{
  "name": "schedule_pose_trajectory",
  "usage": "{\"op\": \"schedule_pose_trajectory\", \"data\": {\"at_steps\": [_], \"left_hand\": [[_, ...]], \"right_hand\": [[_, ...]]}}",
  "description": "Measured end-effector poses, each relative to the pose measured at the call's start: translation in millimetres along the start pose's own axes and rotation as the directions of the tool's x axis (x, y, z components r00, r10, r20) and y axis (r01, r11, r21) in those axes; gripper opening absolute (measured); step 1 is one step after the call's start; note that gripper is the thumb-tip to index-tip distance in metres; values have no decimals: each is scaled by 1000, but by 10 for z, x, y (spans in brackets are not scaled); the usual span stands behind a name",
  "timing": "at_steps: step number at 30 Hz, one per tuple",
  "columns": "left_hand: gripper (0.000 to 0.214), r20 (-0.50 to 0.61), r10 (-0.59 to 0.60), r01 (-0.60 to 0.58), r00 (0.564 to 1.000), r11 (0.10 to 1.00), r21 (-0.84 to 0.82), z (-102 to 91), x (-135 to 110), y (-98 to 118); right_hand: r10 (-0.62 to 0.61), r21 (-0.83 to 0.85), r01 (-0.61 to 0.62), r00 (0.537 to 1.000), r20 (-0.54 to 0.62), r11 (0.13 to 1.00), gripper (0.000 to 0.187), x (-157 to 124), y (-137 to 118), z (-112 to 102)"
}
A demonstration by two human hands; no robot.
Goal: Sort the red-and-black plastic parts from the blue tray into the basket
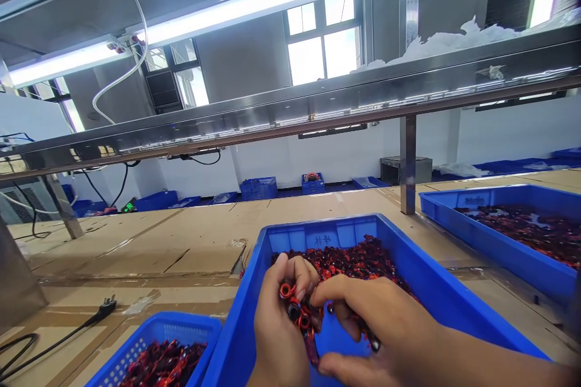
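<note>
Both my hands are down inside a blue plastic bin [411,266] that holds a heap of small red-and-black coil parts [351,263]. My left hand [279,329] is curled closed around a small cluster of the coil parts [297,308]; one red ring shows at my fingertips. My right hand [385,323] comes in from the right, its fingers bent and pinching at the same cluster, thumb low near the bin's bare blue floor.
A smaller blue basket [157,329] of the same parts sits at lower left. Another blue tray [499,242] with parts lies to the right. A black power plug and cord [97,311] lie on the cardboard-covered bench. A steel shelf post [407,163] stands behind the bin.
</note>
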State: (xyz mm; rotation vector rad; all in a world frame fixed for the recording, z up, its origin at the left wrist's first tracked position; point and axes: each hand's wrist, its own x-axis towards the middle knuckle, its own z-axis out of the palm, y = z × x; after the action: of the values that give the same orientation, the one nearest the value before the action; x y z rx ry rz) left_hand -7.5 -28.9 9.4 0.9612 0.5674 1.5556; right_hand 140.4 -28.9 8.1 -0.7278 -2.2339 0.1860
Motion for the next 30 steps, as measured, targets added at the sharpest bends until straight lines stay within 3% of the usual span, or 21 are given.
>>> {"op": "schedule_pose_trajectory", "data": {"at_steps": [5,14,17,20,22,25,30], "left_hand": [[49,111,-21,20,994,1000,4,-6,-24,47],[48,142,-76,92,987,990,-108,-13,-4,32],[49,201,-184,227,962,950,-215,1,18,46],[52,265,-303,390,915,834,-390,-8,58,52],[52,239,-344,419,908,755,-505,-28,83,48],[46,241,-334,411,911,699,-585,-58,96,43],[48,306,-296,418,905,751,-511,-33,60,57]], "right_hand": [[2,39,-6,993,117,999,41,11,-59,-101],[-16,131,3,995,98,991,33,-21,5,-62],[-48,279,25,996,75,960,35,-2,-10,-71],[-50,446,31,998,32,894,33,28,-42,-101],[-30,461,27,1000,-2,887,24,45,-48,-118],[9,357,6,999,-40,934,9,62,-8,-123],[226,282,-199,972,-67,939,7,86,102,-101]]}}
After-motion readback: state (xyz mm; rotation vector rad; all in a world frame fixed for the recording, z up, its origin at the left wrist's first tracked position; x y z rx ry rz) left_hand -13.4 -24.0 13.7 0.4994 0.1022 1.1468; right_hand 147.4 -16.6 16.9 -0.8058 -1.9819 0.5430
